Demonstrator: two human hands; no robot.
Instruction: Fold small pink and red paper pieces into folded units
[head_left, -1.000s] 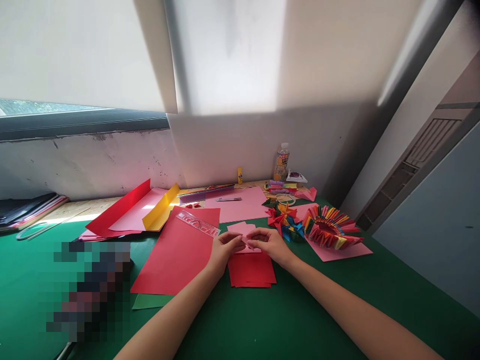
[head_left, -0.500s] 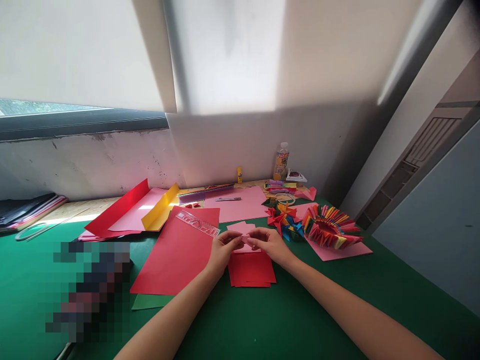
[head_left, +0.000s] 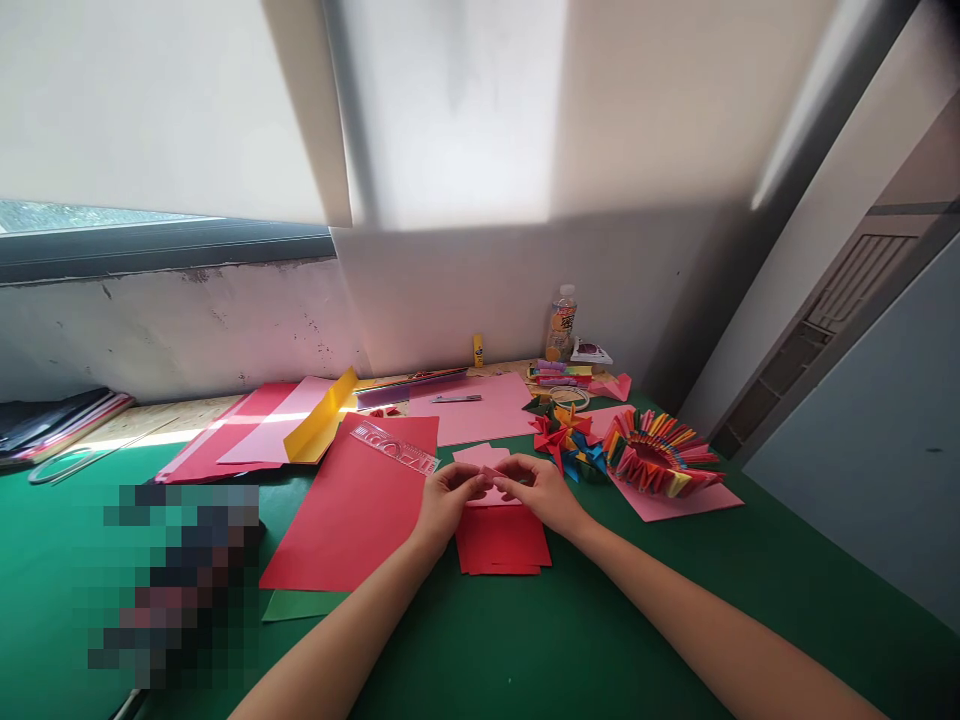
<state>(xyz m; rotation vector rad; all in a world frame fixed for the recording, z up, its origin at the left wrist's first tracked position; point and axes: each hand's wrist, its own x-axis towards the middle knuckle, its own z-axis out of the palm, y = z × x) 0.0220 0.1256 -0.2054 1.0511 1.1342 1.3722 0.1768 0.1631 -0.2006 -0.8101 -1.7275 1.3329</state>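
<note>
Between the fingertips of my left hand and my right hand is a small folded piece of pink paper. Both hands pinch it, thumbs toward me. Right under them lie pale pink paper pieces, partly covered by my fingers. A pile of red paper squares sits just nearer to me on the green table. Beside my left hand, a clear stencil ruler rests on a large red sheet.
Right of my hands are folded paper stars and a ring of folded multicoloured paper. Behind stand a bottle and a yellow glue stick; a pen lies on pink paper. Yellow folded paper is at left.
The raised red sheet at the back left now lies flat. The small paper in my fingers shows a darker face, while both hands stay almost in place.
</note>
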